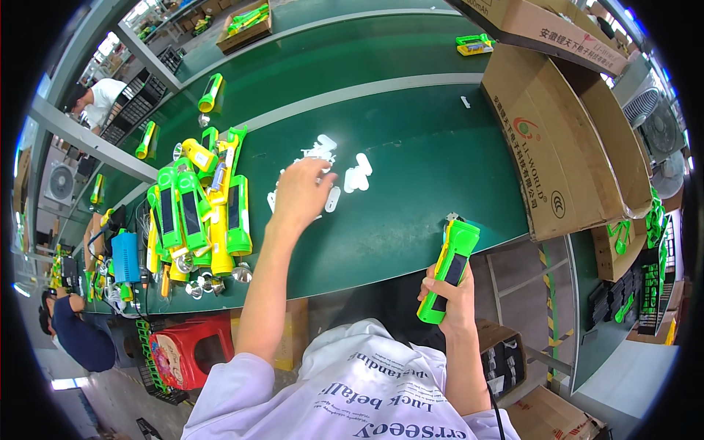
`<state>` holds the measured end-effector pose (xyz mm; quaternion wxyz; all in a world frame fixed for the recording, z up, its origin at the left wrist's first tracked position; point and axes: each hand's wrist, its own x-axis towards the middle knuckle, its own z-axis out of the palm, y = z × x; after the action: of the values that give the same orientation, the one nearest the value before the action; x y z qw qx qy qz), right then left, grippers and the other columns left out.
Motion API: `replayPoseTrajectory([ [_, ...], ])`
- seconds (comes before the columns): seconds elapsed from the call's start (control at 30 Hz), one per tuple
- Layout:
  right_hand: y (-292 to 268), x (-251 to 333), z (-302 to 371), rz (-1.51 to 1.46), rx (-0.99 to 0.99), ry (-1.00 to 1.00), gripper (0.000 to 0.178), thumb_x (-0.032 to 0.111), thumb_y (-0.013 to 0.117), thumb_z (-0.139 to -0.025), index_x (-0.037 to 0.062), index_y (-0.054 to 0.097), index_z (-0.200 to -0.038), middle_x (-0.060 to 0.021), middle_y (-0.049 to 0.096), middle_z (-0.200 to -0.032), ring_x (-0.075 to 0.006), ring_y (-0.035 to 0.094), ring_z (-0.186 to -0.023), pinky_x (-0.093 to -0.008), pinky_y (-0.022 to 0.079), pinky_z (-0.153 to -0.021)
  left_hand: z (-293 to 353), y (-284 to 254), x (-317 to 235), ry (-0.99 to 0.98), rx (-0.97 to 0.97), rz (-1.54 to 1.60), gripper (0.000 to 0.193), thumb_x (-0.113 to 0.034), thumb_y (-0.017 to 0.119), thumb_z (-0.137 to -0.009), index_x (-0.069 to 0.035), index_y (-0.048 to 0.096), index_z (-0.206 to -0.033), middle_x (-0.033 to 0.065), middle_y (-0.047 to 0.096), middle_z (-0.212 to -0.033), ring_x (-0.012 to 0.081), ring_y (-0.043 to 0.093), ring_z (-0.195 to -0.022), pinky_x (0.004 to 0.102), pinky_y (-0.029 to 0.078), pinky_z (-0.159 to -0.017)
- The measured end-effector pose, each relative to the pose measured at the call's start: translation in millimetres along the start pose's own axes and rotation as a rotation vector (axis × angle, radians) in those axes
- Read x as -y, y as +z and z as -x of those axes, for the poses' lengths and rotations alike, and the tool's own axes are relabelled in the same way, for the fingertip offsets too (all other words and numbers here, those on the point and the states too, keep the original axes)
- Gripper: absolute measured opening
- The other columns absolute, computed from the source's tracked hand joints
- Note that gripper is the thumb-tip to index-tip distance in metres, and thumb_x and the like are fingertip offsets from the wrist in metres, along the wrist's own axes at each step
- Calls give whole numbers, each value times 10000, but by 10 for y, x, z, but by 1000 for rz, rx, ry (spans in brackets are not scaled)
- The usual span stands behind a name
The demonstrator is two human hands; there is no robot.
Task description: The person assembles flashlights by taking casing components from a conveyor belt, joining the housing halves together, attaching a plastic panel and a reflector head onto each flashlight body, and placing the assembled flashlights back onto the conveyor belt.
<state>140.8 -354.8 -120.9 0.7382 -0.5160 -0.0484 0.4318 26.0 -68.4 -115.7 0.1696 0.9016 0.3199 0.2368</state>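
Note:
My right hand (456,299) is wrapped round a green and yellow flashlight (457,253) with a dark panel on its side. The flashlight tilts up over the table's near edge, and some small parts show at its upper end. Over a scatter of small white plastic pieces (320,150) is my left hand (304,192), its fingers curled toward the thumb. What lies between its fingertips, if anything, is too small to make out. More white oval pieces (357,176) lie just right of that hand.
A heap of green and yellow flashlights (192,209) lies to the left, with shiny reflector cups (205,284) at its near side. A blue box-shaped device (125,257) stands beyond it. Large cardboard boxes (561,139) bound the right side. A red stool (189,352) is below left.

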Motion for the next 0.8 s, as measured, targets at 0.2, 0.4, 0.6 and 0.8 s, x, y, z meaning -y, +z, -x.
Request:
replayPoseTrajectory([
  [0.2, -20, 10, 32, -3, 11, -10, 459, -116, 620, -709, 40, 466, -1112, -82, 596, -793, -193, 612, -602, -339, 530, -542, -97, 329, -262, -54, 118, -37, 249, -189, 739, -816, -5, 690, -977, 143, 691, -882, 297, 664, -810, 395, 516, -747],
  [0.4, -80, 3, 58, 25, 12, -12, 547, -95, 600, -666, 42, 456, -1175, -91, 569, -795, -211, 608, -600, -359, 537, -553, -239, 474, -310, -117, 173, -96, 221, -135, 716, -772, 28, 638, -899, 197, 672, -858, 367, 654, -825, 434, 517, -764],
  [0.6, -80, 10, 73, 39, 13, 15, 496, -93, 599, -656, 45, 457, -1111, -96, 571, -795, -217, 606, -598, -368, 536, -552, -271, 430, -389, -11, 263, -250, 194, -39, 645, -729, 63, 595, -886, 229, 652, -853, 394, 648, -845, 470, 523, -764],
  [0.8, -80, 7, 77, -9, 24, 42, 489, -98, 600, -653, 46, 460, -1100, -98, 574, -808, -220, 611, -605, -373, 538, -556, -269, 475, -419, -5, 301, -282, 247, -5, 625, -717, 69, 572, -947, 235, 650, -879, 411, 639, -856, 467, 520, -793],
])
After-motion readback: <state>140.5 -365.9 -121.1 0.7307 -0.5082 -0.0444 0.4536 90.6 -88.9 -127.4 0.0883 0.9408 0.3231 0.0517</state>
